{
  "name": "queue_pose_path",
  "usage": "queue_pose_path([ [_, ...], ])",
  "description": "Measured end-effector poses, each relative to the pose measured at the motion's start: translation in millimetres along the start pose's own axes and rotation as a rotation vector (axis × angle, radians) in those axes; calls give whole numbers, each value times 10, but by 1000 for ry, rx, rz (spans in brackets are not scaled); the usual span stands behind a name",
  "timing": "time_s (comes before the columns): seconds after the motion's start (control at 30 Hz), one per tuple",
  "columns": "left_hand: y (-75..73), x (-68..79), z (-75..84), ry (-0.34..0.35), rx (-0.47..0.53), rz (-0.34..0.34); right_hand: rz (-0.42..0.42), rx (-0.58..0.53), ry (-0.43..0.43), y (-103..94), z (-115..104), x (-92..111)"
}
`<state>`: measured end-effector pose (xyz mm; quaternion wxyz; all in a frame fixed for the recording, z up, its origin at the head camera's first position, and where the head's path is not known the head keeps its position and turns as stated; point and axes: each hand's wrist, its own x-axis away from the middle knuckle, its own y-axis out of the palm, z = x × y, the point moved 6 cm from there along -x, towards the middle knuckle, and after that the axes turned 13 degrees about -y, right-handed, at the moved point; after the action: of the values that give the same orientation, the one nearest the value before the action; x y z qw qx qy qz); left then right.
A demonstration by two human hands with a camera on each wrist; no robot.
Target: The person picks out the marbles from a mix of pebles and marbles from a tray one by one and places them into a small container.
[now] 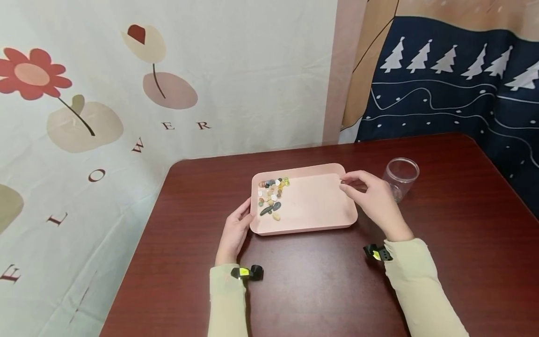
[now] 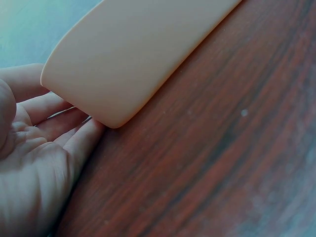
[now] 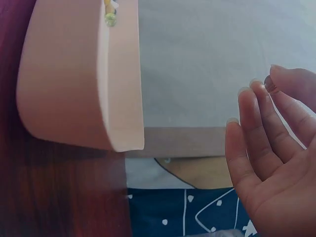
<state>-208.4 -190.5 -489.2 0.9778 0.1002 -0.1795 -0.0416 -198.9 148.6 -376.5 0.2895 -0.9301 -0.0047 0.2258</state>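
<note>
Small, smooth stones of many colours are lying in a loose bunch at the left end of a shallow pink tray with round corners, and the tray is resting on a shiny red-brown table. A person's left hand is touching the tray's left end from outside, its fingers lying nearly straight along the wall. By the tray's right end, the right hand is pinching one tiny, dark, round stone between the thumb and a finger, while its other fingers are pointing outwards. It is hard to tell how high that stone is being held. A clear, round jar is standing on the table just beside the right hand. Pale yellow-green sleeves are covering both arms, and behind the table a white cloth with flowers and a dark blue cloth with white trees are hanging
</note>
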Motion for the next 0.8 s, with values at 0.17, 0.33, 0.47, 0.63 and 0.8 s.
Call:
queue_pose_path([
  [0.17, -1, -2, -13, -18, -6, 8, -6, 6, 19, -17, 64, 49],
  [0.33, -16, -3, -6, -9, 3, 11, 5, 8, 26, -54, 95, 56],
  [0.47, -16, -3, -17, -19, 13, 9, 40, 0, 52, -135, 108, 80],
  [0.63, -4, 7, -24, -29, 14, 4, 94, 21, 62, -251, 119, 105],
  [0.8, -12, 7, -11, -23, 10, 12, 150, 32, 37, -338, 111, 96],
])
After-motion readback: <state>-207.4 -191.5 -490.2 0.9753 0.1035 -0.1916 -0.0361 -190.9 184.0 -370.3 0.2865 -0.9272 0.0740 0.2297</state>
